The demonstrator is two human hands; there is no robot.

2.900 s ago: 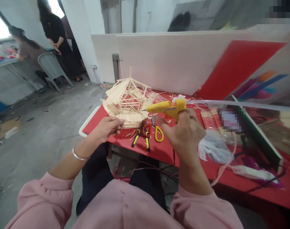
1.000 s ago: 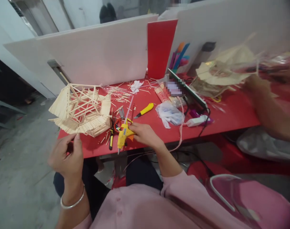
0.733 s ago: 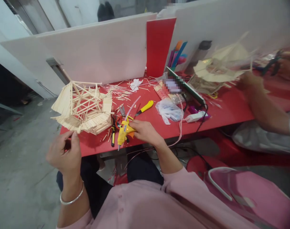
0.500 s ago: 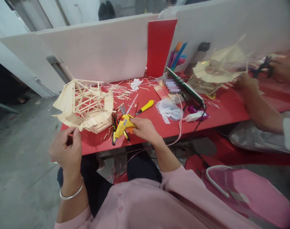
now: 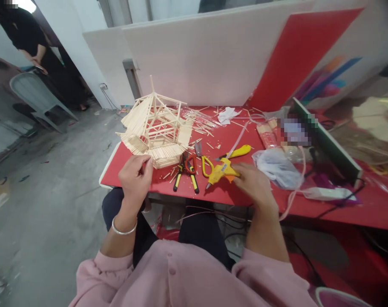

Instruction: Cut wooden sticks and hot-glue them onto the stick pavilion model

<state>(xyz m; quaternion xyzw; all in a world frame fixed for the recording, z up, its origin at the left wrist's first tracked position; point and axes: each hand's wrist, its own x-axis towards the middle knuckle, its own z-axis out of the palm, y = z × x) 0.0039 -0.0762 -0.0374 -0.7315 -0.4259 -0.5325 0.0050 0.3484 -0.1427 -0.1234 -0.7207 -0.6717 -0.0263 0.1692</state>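
A pavilion model built of thin wooden sticks (image 5: 163, 132) stands at the left end of the red table, its slatted roof partly covered and a spire on top. My left hand (image 5: 134, 177) is at its front left corner, thumb and fingers pinched together; what they hold, if anything, is too small to make out. My right hand (image 5: 256, 183) grips a yellow hot glue gun (image 5: 221, 172), nozzle pointing down and left, low over the table's front. Between the hands lie black-and-yellow pliers (image 5: 185, 175) and scissors with red and yellow handles (image 5: 207, 165).
Behind the glue gun lies a yellow-handled cutter (image 5: 241, 151). Loose sticks (image 5: 205, 123), a crumpled tissue (image 5: 228, 115) and a plastic bag (image 5: 278, 168) are on the table (image 5: 117, 166). White boards (image 5: 194, 64) stand along the back. A person (image 5: 37, 51) stands far left.
My view has swung left, so the table things sit further right. The glue gun stays in my right hand. My left hand remains pinched near the model's front corner.
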